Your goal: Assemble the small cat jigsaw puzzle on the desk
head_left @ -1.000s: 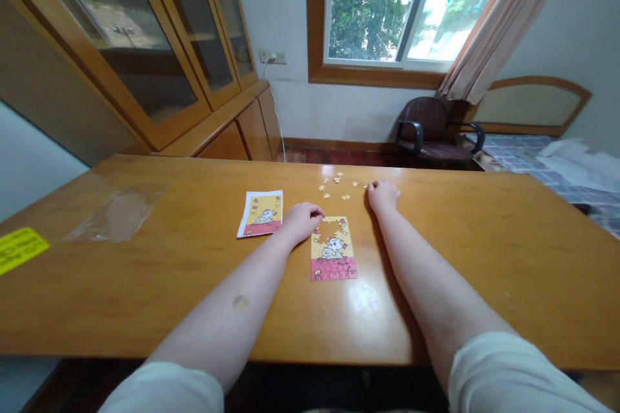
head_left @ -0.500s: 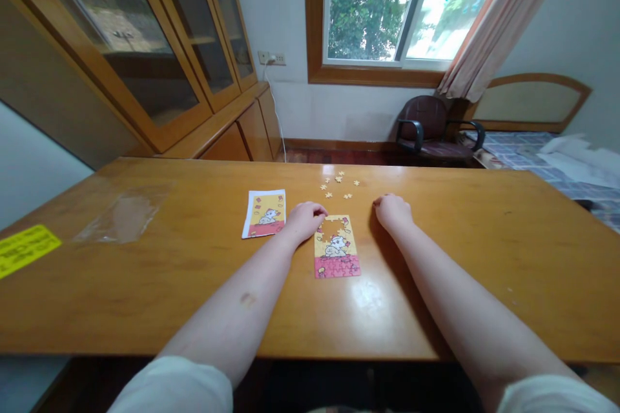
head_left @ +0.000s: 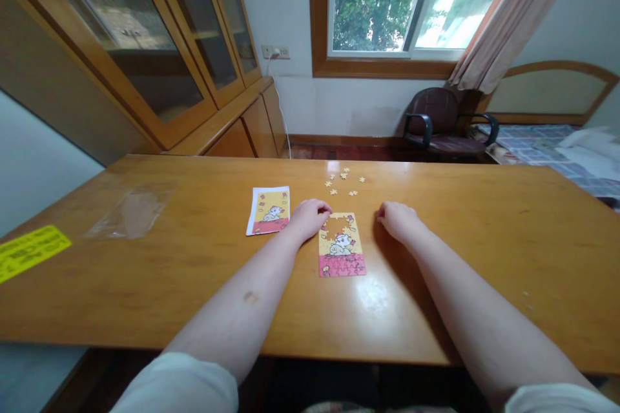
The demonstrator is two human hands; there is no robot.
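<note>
In the head view a jigsaw puzzle (head_left: 342, 264) with a white cartoon animal on yellow and pink lies flat on the table, a gap in its upper part. My left hand (head_left: 309, 218) rests at its upper left edge, with bent fingers closed at the corner. To the right of the puzzle, apart from it, my right hand (head_left: 398, 219) is just over the table, fingers pinched together; whatever is in them is hidden. Several loose puzzle pieces (head_left: 343, 175) lie beyond the puzzle. A picture card (head_left: 271, 211) with the same design lies left of my left hand.
The wooden table (head_left: 194, 284) spans the view. A clear plastic bag (head_left: 133, 211) and a yellow printed strip (head_left: 33, 250) lie on its left side. Behind it stand a glass-door cabinet (head_left: 184, 103), an armchair (head_left: 438, 122) and a bed (head_left: 537, 148).
The view has shifted slightly. My right hand has come a little nearer to me, its fingers still pinched. My left hand stays at the puzzle's corner.
</note>
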